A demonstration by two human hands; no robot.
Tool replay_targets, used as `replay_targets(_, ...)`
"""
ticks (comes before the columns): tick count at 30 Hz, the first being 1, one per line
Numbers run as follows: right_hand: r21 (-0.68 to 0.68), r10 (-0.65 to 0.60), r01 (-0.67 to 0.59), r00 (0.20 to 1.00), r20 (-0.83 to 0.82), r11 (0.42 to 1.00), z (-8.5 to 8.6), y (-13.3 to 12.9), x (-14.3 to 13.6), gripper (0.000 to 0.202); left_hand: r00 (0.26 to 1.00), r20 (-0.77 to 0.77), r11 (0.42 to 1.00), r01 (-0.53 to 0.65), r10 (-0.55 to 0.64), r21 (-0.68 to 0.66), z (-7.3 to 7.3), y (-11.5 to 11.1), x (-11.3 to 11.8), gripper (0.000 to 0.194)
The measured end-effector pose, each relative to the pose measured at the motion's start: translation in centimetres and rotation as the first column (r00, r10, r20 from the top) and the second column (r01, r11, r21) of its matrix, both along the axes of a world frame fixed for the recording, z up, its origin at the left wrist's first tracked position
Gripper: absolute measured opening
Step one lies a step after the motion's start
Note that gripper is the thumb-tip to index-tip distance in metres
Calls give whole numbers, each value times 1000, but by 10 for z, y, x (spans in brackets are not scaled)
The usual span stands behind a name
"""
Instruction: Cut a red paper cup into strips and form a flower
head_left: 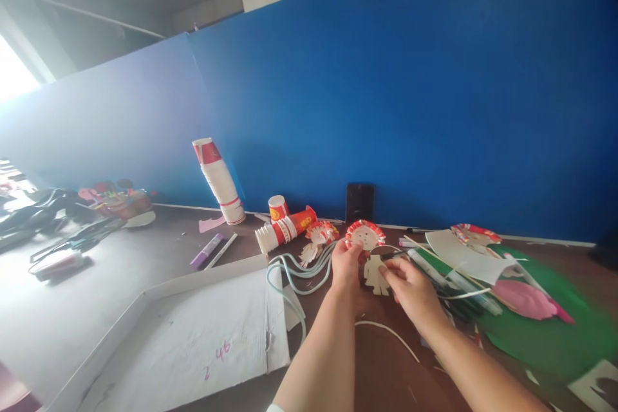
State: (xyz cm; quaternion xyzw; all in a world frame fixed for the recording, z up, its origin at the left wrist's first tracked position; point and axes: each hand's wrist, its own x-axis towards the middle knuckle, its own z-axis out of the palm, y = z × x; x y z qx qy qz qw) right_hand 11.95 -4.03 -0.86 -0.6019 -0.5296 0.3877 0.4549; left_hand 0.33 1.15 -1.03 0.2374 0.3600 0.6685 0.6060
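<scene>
My left hand [347,264] pinches the lower edge of a round paper-cup piece [365,236] with a curled red-and-white rim and small dark marks on its white middle. Just below and to the right, my right hand [408,283] grips a cream paper body cutout [375,275] by its right side. The cutout hangs upright under the round piece; I cannot tell whether the two touch. A similar finished-looking figure [321,235], with a fringed red-and-white head, lies to the left beside pale blue cord [294,270].
Stacked paper cups [219,183] lean by the blue partition [386,77]; more red cups [284,230] lie nearby. A white cardboard lid [193,328] covers the left front. Green paper [545,315], markers and a pink piece [524,299] are at right. A black phone [360,201] stands behind.
</scene>
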Motion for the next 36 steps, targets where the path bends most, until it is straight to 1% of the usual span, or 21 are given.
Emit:
replay_targets(5, 5, -41, 41, 999, -30, 999, 3, 2, 1, 26, 999, 37, 999, 29, -31, 46, 4, -4, 1, 27)
replay_targets(10, 28, -95, 95, 995, 8, 995, 7, 1, 5, 22, 995, 51, 996, 78, -81, 54, 5, -8, 1, 29)
replay_targets(12, 48, -109, 109, 994, 8, 993, 7, 0, 6, 24, 993, 60, 993, 102, -105, 60, 5, -9, 1, 30)
replay_targets(15, 115, -128, 125, 992, 14, 985, 4, 1, 7, 32, 990, 61, 990, 125, -129, 60, 6, -11, 1, 30)
replay_targets(19, 156, -137, 124, 988, 73, 980, -2, 3, 10, 38, 990, 49, 990, 133, -135, 45, 5, -12, -1, 29)
replay_targets(22, 144, -147, 130, 982, 116, 981, -4, 5, 12, 38, 989, 46, 989, 141, -144, 51, 5, -13, -2, 30)
replay_targets(27, 86, -121, 108, 980, 158, 990, -4, 6, 14, 43, 986, 29, 985, 159, -161, 72, 7, -15, 0, 30)
replay_targets(32, 102, -124, 111, 983, 133, 989, -6, 6, 13, 38, 986, 34, 984, 163, -166, 65, 9, -16, 3, 31)
replay_targets(36, 127, -126, 115, 989, 83, 985, -5, 6, 13, 32, 988, 3, 987, 153, -154, 49, 7, -14, 4, 35)
